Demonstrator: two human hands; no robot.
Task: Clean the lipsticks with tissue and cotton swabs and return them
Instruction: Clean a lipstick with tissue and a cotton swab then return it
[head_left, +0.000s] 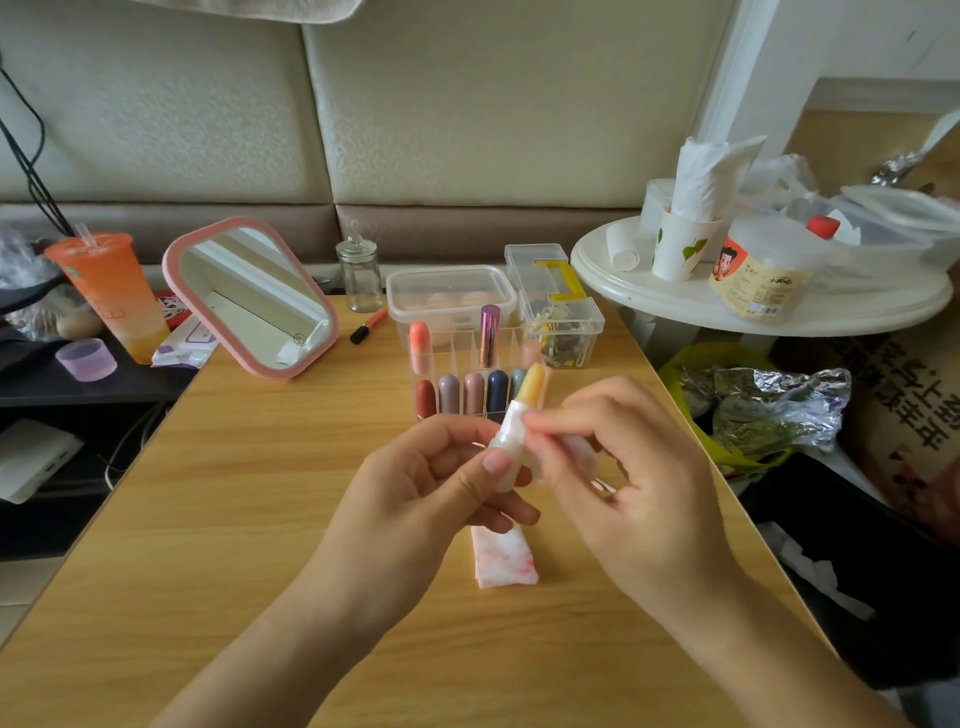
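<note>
My left hand (441, 478) grips the white base of an uncapped lipstick (522, 410) with a yellow-orange stick, held tilted over the wooden table (260, 519). My right hand (623, 467) pinches a white tissue (579, 449) against the lipstick's tube. Just behind, a clear organizer (457, 358) holds several capped lipsticks in two rows, among them a metallic purple one (489, 335). A folded tissue stained pink (506, 561) lies on the table under my hands.
A pink-framed mirror (249, 296) leans at the back left beside an orange drink cup (111, 293). A glass jar (358, 273), an orange pen (369, 325), a sponge box (449, 296) and a clip box (558, 306) stand behind the organizer. At right, a white round table (753, 301) carries a tissue-filled cup (685, 244).
</note>
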